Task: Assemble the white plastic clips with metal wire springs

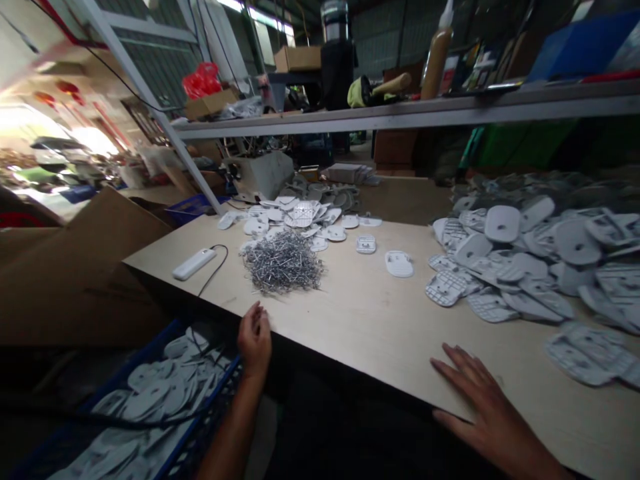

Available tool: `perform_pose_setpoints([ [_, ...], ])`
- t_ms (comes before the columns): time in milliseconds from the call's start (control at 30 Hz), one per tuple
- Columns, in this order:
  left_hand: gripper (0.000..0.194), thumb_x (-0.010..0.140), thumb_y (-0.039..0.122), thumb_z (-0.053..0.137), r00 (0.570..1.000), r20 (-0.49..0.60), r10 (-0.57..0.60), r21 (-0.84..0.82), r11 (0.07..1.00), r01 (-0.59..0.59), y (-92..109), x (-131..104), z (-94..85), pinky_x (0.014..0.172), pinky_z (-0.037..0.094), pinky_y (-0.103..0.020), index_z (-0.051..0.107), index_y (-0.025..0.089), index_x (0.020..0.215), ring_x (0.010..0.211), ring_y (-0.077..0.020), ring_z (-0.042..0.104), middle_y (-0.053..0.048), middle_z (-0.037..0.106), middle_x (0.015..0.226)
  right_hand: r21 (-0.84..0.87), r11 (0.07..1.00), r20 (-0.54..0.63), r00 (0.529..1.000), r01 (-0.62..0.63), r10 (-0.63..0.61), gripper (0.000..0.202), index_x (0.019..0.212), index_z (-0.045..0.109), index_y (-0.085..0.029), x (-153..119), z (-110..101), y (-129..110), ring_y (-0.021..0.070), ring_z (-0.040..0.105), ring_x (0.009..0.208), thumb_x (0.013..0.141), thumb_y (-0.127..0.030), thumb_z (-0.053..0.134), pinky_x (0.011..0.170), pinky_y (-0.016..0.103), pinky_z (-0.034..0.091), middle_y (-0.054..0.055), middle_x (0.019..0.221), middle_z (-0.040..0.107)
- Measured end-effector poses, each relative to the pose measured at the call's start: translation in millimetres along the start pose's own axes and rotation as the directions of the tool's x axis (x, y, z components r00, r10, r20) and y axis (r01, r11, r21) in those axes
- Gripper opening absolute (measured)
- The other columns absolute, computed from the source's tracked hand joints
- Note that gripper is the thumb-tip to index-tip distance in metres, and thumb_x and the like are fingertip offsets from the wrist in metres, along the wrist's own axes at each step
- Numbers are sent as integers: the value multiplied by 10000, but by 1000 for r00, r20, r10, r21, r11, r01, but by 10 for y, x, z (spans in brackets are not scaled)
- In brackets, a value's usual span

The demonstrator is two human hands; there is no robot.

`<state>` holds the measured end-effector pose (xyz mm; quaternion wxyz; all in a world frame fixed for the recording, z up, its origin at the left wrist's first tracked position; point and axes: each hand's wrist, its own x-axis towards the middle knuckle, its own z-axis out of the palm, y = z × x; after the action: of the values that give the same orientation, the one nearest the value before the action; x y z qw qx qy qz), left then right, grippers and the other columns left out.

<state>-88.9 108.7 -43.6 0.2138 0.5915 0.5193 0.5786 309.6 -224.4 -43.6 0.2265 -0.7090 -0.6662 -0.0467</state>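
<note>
My left hand (255, 337) is at the table's front edge, just below a heap of thin metal pins (284, 262). Its fingers are curled together, and whatever they may hold is too small to make out. My right hand (473, 393) has its fingers spread over the table's front edge at the right, with nothing in it. Beyond it lies a large pile of white plastic plates (500, 260). Two single pieces, a small white plate (366, 245) and a larger white plate (399, 263), lie mid-table. More white plates (303, 215) are heaped behind the pins.
A white power bank (194, 264) with a black cable lies on the table (345, 320) at the left. Below stands a blue crate (173, 460) of white plates. A cardboard sheet (75, 280) is at far left. A shelf (390, 119) spans the back, holding a brown bottle (437, 60).
</note>
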Motion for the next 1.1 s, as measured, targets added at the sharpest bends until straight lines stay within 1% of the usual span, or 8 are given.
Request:
perform_pose_setpoints([
  [167, 374, 1030, 340, 510, 940, 120, 319, 196, 921, -337, -35, -127, 39, 1156, 518, -478, 699, 160, 1298, 1247, -291, 675, -160, 710, 1290, 198, 978, 126, 991, -71, 47, 687, 1619, 518, -291, 876, -95, -231, 319, 458, 1528, 1000, -551, 664, 1247, 526, 437, 89, 1712, 402],
  [267, 376, 1036, 293, 477, 929, 123, 348, 227, 902, -367, -67, -109, 73, 1148, 524, -476, 691, 152, 1310, 1241, -290, 676, -164, 710, 1284, 134, 991, 187, 982, -18, -7, 766, 1661, 445, -153, 1774, 88, -349, 298, 387, 1570, 995, -461, 667, 1307, 472, 327, 164, 1718, 373],
  [367, 380, 1039, 272, 466, 925, 138, 354, 227, 898, -377, -100, -100, 63, 1142, 534, -479, 682, 145, 1325, 1247, -290, 677, -168, 710, 1295, -26, 998, 248, 967, -51, 56, 796, 1692, 362, -92, 2662, 316, -420, 312, 257, 1624, 1001, -353, 660, 1332, 450, 233, 197, 1752, 279],
  [467, 375, 1043, 266, 460, 913, 159, 375, 232, 885, -404, -129, -96, 29, 1138, 544, -484, 685, 145, 1318, 1254, -289, 680, -166, 721, 1295, -62, 995, 220, 971, -83, 95, 716, 1680, 369, -75, 3249, 469, -472, 353, 255, 1616, 1013, -226, 577, 1315, 522, 218, 223, 1745, 279],
  [533, 371, 1046, 264, 458, 909, 165, 382, 240, 879, -412, -148, -88, 11, 1132, 552, -482, 687, 154, 1317, 1255, -287, 686, -159, 728, 1297, -80, 991, 209, 971, -105, 119, 628, 1620, 459, -55, 3369, 530, -519, 374, 402, 1532, 1000, -137, 511, 1265, 553, 283, 264, 1637, 454],
  [633, 369, 1053, 265, 451, 911, 165, 379, 261, 874, -411, -176, -74, 10, 1118, 560, -484, 687, 161, 1316, 1247, -286, 692, -154, 734, 1291, -90, 993, 199, 976, -71, 87, 520, 1476, 625, -76, 3149, 603, -600, 344, 588, 1325, 974, -77, 486, 1213, 505, 330, 232, 1354, 682],
  [833, 364, 1048, 266, 439, 884, 214, 415, 346, 814, -466, -160, -112, 115, 1113, 531, -506, 695, 163, 1287, 1213, -307, 680, -159, 744, 1244, -76, 996, 154, 987, -41, 53, 435, 1419, 685, -155, 2571, 602, -574, 267, 613, 1197, 1009, -195, 545, 1115, 346, 395, 136, 1245, 709],
  [1100, 375, 1052, 279, 408, 867, 292, 404, 432, 753, -497, -177, -163, 213, 1215, 402, -597, 681, 163, 1282, 1280, -337, 645, -163, 735, 1300, -89, 986, 109, 983, -141, 150, 599, 1590, 508, -82, 3356, 625, -319, 340, 406, 1488, 993, -128, 493, 1239, 460, 281, 203, 1617, 489],
])
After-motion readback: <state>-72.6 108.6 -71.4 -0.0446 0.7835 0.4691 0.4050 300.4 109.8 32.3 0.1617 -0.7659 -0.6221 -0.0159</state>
